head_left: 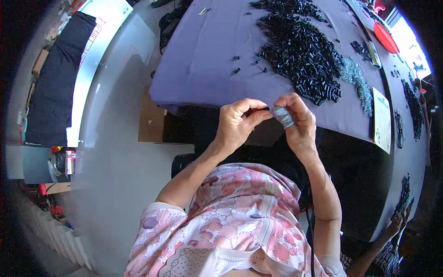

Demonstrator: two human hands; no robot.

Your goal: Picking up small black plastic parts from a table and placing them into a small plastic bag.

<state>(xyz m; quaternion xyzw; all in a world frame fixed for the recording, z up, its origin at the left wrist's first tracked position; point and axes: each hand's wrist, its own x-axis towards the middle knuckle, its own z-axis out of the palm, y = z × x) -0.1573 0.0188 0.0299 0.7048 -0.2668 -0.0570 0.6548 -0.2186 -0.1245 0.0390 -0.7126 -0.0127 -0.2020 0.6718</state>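
My left hand (236,123) pinches a small black piece between thumb and forefinger, just off the table's near edge. Close beside it, my right hand (300,123) is closed around a clump of fine silvery pieces (283,117); its fingertips come almost to the black piece. What kind of part either one is, I cannot make out. Beyond my hands, a large heap of small black cylindrical pieces (304,55) spreads over the purple-covered table (198,60). Against the heap's right side lies a strip of loose silvery pieces (357,81) like those in my right hand.
A few stray black pieces (236,70) lie left of the heap. Farther right are a yellowish sheet (381,120), a red basket (386,38), glasses (399,129) and another black pile (412,108). Another person's hands (400,221) work at lower right. A cardboard box (151,121) stands below the table.
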